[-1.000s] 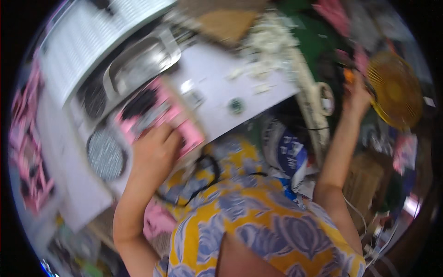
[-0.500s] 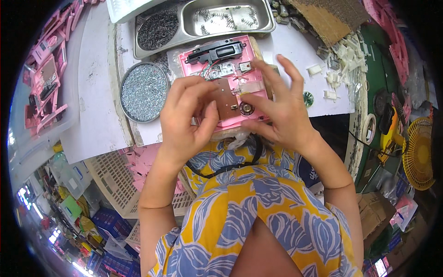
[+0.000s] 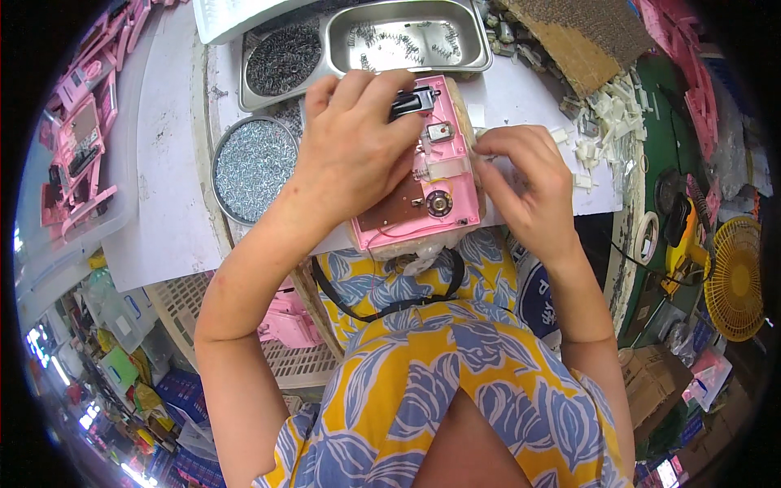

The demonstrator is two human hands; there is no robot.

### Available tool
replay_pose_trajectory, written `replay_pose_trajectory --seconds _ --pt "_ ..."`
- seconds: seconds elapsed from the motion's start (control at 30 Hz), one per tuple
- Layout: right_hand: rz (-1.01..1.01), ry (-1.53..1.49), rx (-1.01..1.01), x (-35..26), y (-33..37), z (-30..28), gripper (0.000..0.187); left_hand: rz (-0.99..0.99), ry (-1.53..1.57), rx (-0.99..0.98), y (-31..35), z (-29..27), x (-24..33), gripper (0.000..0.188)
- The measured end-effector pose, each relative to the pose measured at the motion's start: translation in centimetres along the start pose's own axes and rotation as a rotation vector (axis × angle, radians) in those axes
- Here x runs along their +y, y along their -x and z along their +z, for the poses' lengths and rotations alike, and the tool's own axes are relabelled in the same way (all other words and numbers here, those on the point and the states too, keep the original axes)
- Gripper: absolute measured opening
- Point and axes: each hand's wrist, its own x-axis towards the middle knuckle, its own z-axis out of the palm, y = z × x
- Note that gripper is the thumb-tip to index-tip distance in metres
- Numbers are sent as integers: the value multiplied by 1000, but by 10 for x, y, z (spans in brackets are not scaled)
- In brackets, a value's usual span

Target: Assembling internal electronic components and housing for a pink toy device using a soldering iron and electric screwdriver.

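A pink plastic casing (image 3: 464, 189) lies in front of me on a padded block. In it are a brown circuit board (image 3: 394, 210), a small metal motor (image 3: 440, 132), a round black-and-silver part (image 3: 439, 203) and a black mechanism (image 3: 413, 102). My left hand (image 3: 354, 142) is closed over the casing's upper left, fingers bent; it hides much of the mechanism and board. Beside the right edge, my right hand (image 3: 533, 183) has thumb and forefinger close together, pinching something too small to make out. A thin red wire (image 3: 389, 233) runs along the near edge.
Left of the casing stands a round dish of small screws (image 3: 254, 169). Behind is a metal tray (image 3: 480, 61) with springs. White plastic parts (image 3: 606, 122) and cardboard (image 3: 582, 41) lie at the back right. A yellow fan (image 3: 734, 281) stands far right; pink casings fill a clear bin (image 3: 122, 220) at left.
My left hand has moved up and over the casing's upper left, off the board's near part. My right hand has drawn right, from above the casing to its right edge, its fingers coming together.
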Motion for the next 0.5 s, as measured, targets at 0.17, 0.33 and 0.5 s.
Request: replay_pose_trajectory --seconds 0.17,0.33,0.5 --pt "29 199 -91 -1 -38 20 18 -61 61 52 18 3 -6 25" --pt "-30 469 -218 -14 -51 18 21 -83 69 113 25 11 -4 24" --pt "59 297 -256 1 -52 15 19 -75 49 119 24 8 -2 23"
